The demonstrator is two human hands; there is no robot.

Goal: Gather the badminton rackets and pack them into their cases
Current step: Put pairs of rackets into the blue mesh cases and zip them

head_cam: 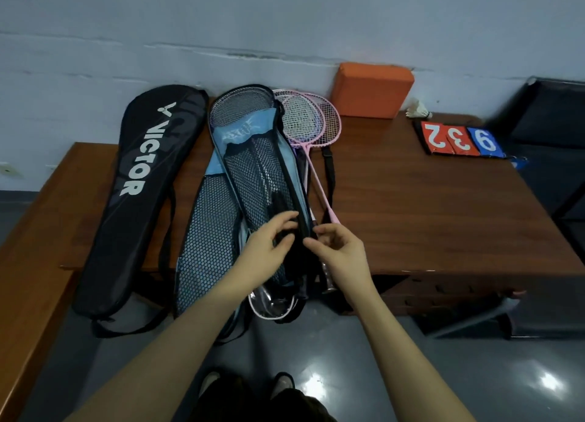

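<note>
Black case (139, 181) reading "VICTOR", scoreboard (460, 139) "2 3 9", both hands (267, 247) gripping blue mesh case (253, 174)

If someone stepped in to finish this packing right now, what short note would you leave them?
Left hand grips the blue mesh case at its black zipper edge; right hand pinches the same edge.
A racket sits in that case, head poking out the top.
Pink rackets lie loose on the table beside it.
Black Victor case lies flat on the left; its contents cannot be seen.
Left: close the blue case, pack the pink rackets.
</note>
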